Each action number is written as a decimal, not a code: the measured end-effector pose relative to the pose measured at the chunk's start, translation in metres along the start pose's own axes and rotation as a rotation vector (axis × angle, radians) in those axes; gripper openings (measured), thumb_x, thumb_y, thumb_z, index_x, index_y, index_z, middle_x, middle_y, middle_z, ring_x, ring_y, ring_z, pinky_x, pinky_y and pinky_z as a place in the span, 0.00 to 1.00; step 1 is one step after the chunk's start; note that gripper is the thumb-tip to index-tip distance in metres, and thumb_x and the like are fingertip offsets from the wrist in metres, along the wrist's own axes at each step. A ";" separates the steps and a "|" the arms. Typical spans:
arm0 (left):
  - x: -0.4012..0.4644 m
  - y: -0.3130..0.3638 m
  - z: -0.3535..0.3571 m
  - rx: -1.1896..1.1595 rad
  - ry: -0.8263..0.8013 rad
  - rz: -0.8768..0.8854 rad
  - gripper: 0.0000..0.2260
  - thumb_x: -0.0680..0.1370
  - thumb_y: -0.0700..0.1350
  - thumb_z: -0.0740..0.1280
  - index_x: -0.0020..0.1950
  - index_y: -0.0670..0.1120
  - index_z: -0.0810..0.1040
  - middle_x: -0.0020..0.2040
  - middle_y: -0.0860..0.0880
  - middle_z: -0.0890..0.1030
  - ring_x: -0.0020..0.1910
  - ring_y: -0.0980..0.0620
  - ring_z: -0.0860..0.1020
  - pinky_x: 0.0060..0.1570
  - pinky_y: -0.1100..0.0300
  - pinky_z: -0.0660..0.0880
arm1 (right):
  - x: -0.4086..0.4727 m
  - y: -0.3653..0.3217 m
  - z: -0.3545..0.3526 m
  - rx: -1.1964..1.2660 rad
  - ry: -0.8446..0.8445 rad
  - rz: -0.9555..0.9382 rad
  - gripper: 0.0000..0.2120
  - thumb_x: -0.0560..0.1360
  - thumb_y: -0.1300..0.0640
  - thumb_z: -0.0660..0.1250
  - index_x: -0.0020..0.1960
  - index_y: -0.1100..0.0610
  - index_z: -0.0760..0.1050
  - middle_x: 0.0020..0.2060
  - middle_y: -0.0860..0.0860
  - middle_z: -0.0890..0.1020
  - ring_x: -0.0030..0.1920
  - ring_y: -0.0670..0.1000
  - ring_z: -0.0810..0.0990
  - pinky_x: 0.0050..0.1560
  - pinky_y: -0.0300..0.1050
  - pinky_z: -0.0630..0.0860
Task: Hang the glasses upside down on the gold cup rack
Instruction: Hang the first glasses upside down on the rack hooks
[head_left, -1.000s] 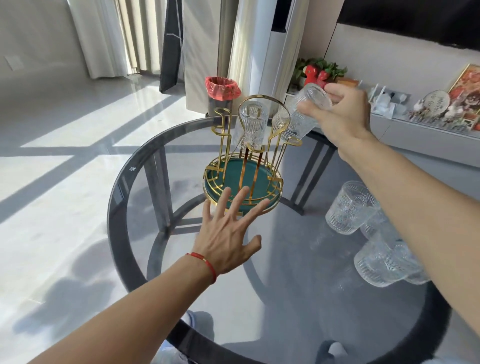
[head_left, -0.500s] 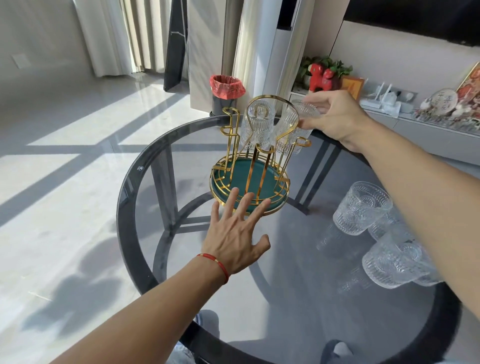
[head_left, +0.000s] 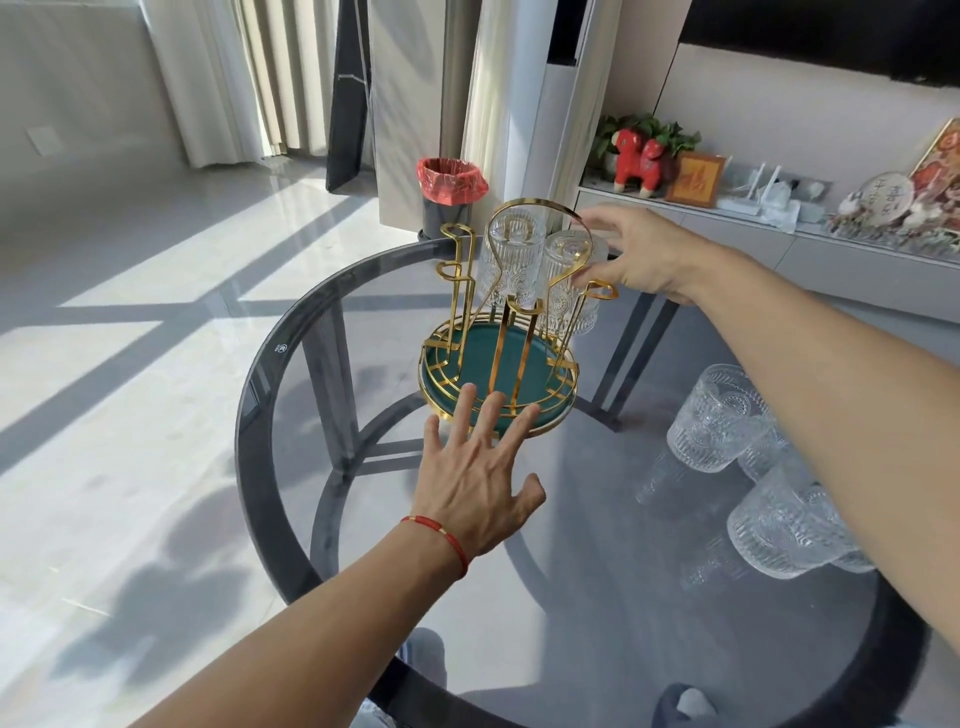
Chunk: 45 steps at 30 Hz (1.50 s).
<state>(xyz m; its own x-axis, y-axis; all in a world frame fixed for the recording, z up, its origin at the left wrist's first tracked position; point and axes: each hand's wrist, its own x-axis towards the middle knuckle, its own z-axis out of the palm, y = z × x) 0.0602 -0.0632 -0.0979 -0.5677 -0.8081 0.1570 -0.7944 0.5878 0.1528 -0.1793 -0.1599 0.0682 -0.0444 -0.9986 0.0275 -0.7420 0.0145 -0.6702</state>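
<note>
The gold cup rack (head_left: 497, 364), with a green round base, stands on the far side of a round glass table (head_left: 291, 332). One ribbed clear glass (head_left: 511, 260) hangs upside down on a back peg. A second glass (head_left: 566, 291) sits upside down on the right peg, and my right hand (head_left: 641, 254) still holds its upturned bottom with thumb and fingertips. My left hand (head_left: 475, 478) lies flat with fingers spread, fingertips on the rack's near rim. More ribbed glasses (head_left: 719, 421) lie on the table at the right, partly behind my right forearm.
A dark bin with a red liner (head_left: 449, 200) stands on the floor beyond the table. A low shelf (head_left: 810, 249) with a red toy horse, a frame and ornaments runs along the right wall. The table's dark legs show through the glass top.
My right hand brought the tilted glass down and turned it upright-inverted onto the right peg. My left hand stayed at the rack's rim.
</note>
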 end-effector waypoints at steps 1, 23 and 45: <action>0.000 0.005 -0.004 0.001 -0.008 -0.020 0.34 0.79 0.64 0.58 0.83 0.56 0.53 0.83 0.43 0.57 0.83 0.36 0.49 0.75 0.33 0.62 | -0.002 0.002 0.001 0.026 0.019 0.019 0.35 0.68 0.63 0.82 0.71 0.52 0.74 0.73 0.53 0.75 0.72 0.53 0.74 0.76 0.53 0.67; 0.005 0.154 -0.012 -0.675 -0.086 0.404 0.45 0.69 0.46 0.81 0.79 0.44 0.60 0.69 0.43 0.68 0.66 0.44 0.71 0.65 0.66 0.63 | -0.290 0.095 0.005 0.042 0.947 0.045 0.07 0.71 0.56 0.65 0.39 0.49 0.81 0.35 0.46 0.83 0.35 0.45 0.79 0.38 0.34 0.74; 0.016 0.151 -0.065 -1.010 -0.105 -0.133 0.33 0.61 0.61 0.77 0.62 0.48 0.80 0.50 0.45 0.83 0.40 0.49 0.84 0.37 0.51 0.85 | -0.291 0.095 0.023 0.086 0.592 -0.080 0.06 0.78 0.54 0.66 0.46 0.53 0.81 0.37 0.46 0.85 0.38 0.47 0.83 0.38 0.37 0.77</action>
<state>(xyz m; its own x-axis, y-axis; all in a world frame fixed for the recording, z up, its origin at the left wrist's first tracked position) -0.0547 0.0153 -0.0090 -0.5430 -0.8397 0.0004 -0.3270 0.2119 0.9210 -0.2210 0.1310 -0.0204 -0.3740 -0.7984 0.4719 -0.7028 -0.0881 -0.7059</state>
